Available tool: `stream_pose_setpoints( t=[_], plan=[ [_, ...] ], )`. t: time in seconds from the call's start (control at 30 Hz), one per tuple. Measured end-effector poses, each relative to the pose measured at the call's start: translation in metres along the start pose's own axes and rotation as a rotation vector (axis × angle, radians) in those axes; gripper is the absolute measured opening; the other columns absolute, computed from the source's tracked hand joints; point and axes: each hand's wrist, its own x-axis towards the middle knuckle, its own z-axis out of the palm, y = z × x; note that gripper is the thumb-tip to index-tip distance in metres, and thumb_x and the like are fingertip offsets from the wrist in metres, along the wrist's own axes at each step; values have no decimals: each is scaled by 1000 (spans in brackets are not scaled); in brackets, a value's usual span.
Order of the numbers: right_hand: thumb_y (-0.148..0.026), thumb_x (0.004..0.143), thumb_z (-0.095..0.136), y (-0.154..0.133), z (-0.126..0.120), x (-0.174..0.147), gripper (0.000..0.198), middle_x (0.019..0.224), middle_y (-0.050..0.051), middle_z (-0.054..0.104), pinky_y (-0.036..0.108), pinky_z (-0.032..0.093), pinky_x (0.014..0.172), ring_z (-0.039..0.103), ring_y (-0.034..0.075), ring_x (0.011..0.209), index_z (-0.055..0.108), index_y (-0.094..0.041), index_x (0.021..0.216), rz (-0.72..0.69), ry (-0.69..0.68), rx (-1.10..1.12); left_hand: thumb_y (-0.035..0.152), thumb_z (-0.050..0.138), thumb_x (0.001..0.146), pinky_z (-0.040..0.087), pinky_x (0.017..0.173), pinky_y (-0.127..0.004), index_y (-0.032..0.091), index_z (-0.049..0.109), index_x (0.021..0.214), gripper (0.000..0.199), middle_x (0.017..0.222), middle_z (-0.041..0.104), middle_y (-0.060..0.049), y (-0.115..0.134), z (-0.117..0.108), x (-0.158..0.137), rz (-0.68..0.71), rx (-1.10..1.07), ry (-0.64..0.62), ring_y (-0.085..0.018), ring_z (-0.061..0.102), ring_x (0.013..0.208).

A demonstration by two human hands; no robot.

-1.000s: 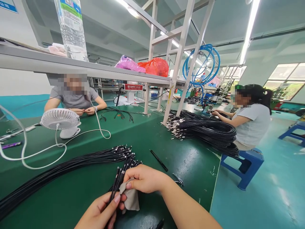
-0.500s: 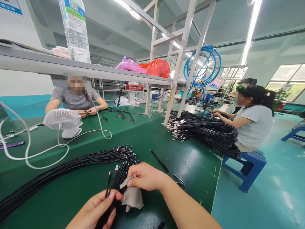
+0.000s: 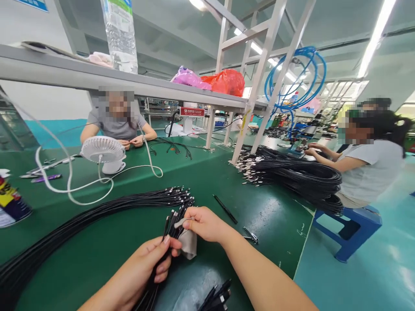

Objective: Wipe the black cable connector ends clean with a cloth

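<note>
My left hand (image 3: 158,259) is wrapped round a bundle of black cables (image 3: 147,298) below their connector ends. A grey cloth (image 3: 188,245) hangs from the pinched fingers of my right hand (image 3: 203,223), beside the upper part of that bundle. Some connector tips show between my two hands; the cloth and my right fingers cover others. Behind my hands, a second long bundle of black cables (image 3: 106,210) curves across the green table (image 3: 106,263), its plugs pointing right.
A black pen (image 3: 225,209) and nail clippers (image 3: 251,236) lie right of my hands. More cable ends (image 3: 215,298) show at the front edge. A white fan (image 3: 103,150), a spray can (image 3: 12,201) and a large cable pile (image 3: 288,175) are around; two co-workers sit at the table.
The view has turned left and tilted down, so the scene shifts right and up. The spray can and the front cable ends now show. Both hands keep their holds.
</note>
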Motion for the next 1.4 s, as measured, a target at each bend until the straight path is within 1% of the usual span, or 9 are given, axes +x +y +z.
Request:
stream_pose_setpoints(
  t=[0.27,0.43,0.67,0.77,0.83,1.0,1.2,1.3,1.4],
  plan=[
    [-20,85,53,7,6,1,20,57,-7,40,20,26,53,36,9,56,44,-18,67,-94,142,-220,50,76,71,21,44,-20,13,70,81,39,70,51,1,0,0,-1,24,3,-8,-4,27,48],
    [-23,96,39,12,11,1,24,64,-2,52,22,31,56,48,11,59,44,-19,73,-198,179,-610,49,71,77,20,44,-18,16,63,87,36,72,51,3,-4,-3,2,23,16,-42,-3,28,48],
    [-19,96,38,8,21,0,17,77,10,65,27,30,59,58,19,66,52,-15,86,-141,216,-791,47,70,78,17,44,-16,24,43,91,38,72,53,6,-2,-4,1,59,31,-25,-3,27,46],
    [-21,97,36,5,25,-1,20,79,12,67,28,31,58,61,20,67,53,-15,88,-121,225,-871,45,71,79,16,43,-16,24,43,98,39,65,48,9,-3,-5,3,38,47,-2,-3,24,45],
    [-23,98,36,3,25,-1,21,78,11,67,27,32,58,62,20,68,52,-15,88,-108,252,-916,43,70,80,14,42,-16,22,44,95,36,61,45,10,-5,-5,4,30,55,8,-3,21,44],
    [-27,95,38,-1,8,-1,21,67,6,61,26,32,56,58,19,62,48,-20,78,-79,445,-805,44,68,81,12,40,-15,19,44,72,37,58,42,9,-7,-7,7,33,27,-18,-2,17,43],
    [-34,93,31,1,-22,-2,29,53,-1,47,24,32,52,48,15,51,37,-23,67,-120,740,-530,36,70,82,13,37,-13,16,52,74,28,55,41,9,-4,-11,4,22,-98,-109,-2,16,42],
    [-37,92,33,5,-29,-2,30,50,-3,44,23,33,51,46,14,49,36,-23,65,-134,773,-475,33,70,82,16,36,-12,15,57,80,23,53,38,9,-1,-13,-1,6,-217,-199,-2,14,41],
    [-37,92,36,9,-30,-2,30,52,-2,48,23,34,53,48,14,51,38,-22,65,-129,733,-487,30,69,83,17,35,-11,14,57,81,20,52,31,11,3,-15,-6,-16,-341,-296,-2,11,40]
  ],
)
